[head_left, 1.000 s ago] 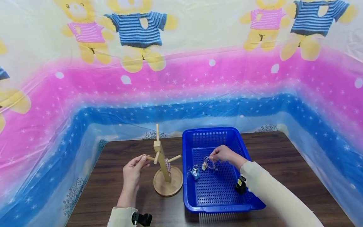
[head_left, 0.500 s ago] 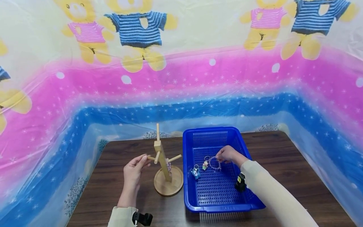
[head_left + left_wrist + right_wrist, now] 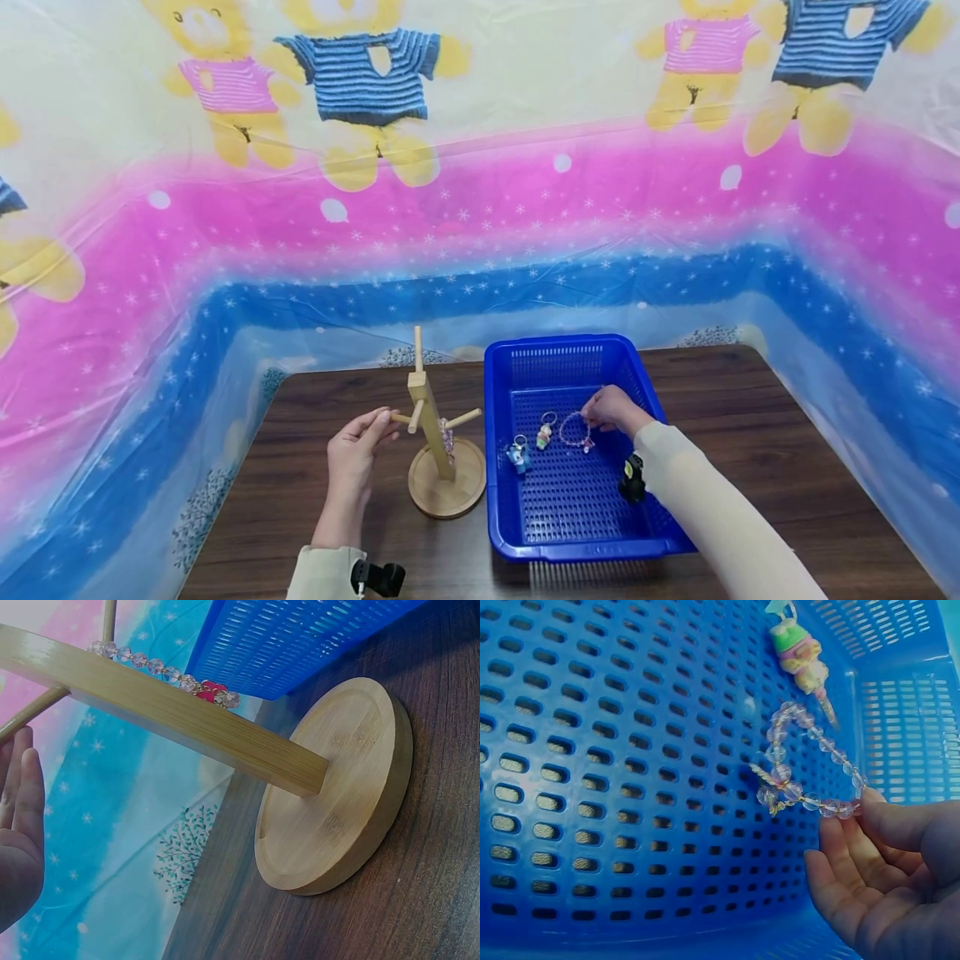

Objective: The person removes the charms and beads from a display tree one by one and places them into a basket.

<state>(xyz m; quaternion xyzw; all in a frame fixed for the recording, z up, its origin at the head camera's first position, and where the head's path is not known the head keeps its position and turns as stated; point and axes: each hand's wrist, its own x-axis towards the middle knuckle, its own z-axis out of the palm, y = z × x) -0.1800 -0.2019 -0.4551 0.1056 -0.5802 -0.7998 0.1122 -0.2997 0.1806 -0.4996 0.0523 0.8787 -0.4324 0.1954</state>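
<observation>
In the right wrist view my right hand (image 3: 885, 870) pinches a clear pink beaded bracelet (image 3: 830, 747) between thumb and fingers, inside the blue basket (image 3: 501, 517). Small charms dangle from the bracelet. My left hand (image 3: 356, 446) pinches the end of a left peg (image 3: 401, 417) on a wooden stand (image 3: 431, 433) with a round base (image 3: 352, 780). Another beaded bracelet (image 3: 155, 666), with a red piece among its beads, hangs on the stand's right peg (image 3: 462, 418). Two keychains lie in the basket: a blue-and-white figure (image 3: 518, 457) and a green, pink and cream figure (image 3: 799, 652).
The stand and basket are side by side on a dark wooden table (image 3: 300, 483), the stand's base close to the basket's left wall. Behind the table hangs a printed cloth (image 3: 390, 292) with bears and snowflakes. Each wrist carries a small black camera (image 3: 378, 577).
My right hand has drawn the bracelet rightward, away from the green and pink keychain, and its loop has opened out. The left hand has stayed on the peg.
</observation>
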